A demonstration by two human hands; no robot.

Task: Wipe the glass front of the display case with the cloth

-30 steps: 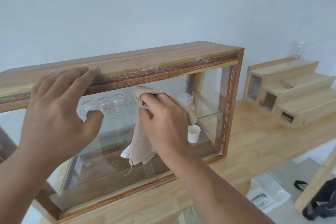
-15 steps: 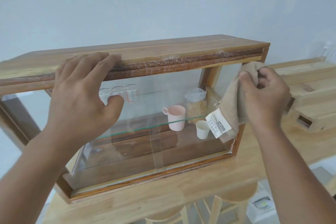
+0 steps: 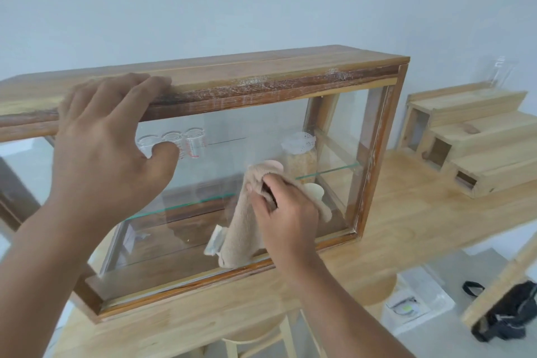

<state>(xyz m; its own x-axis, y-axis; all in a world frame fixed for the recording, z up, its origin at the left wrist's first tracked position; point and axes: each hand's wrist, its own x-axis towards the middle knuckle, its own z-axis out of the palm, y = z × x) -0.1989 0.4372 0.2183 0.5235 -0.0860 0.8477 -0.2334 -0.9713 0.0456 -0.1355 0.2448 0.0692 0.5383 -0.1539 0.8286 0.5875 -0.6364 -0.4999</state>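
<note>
A wooden display case with a glass front stands on a light wooden table. My right hand presses a bunched beige cloth against the lower middle of the glass; a white label hangs from the cloth. My left hand rests on the case's top front edge at the left, fingers over the wood and thumb on the glass. Behind the glass are three clear measuring cups, a jar with a white cover, and two cups partly hidden by the cloth and hand.
A stepped wooden riser stands on the table to the right of the case, with a clear glass vessel on its top step. Below the table are round wooden stools, a white bin and a black bag.
My right hand swept the cloth from the middle of the glass to the right frame, then back to the lower middle. My left hand stayed on the top edge.
</note>
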